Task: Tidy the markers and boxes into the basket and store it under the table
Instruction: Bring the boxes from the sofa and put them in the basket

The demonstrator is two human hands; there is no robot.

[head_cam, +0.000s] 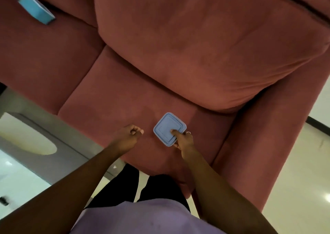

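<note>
Beyond the lilac shirt (142, 219), the right hand (184, 139) pinches the blue box (165, 124), thumb on its lid; the left hand (127, 135) is curled, empty.

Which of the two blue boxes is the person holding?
The square blue box on the seat cushion, gripped by the right hand. The other blue box lies untouched, far left on the sofa.

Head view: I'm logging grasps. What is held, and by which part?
Right hand grips blue box by its near right edge, thumb on top; left hand empty.
</note>
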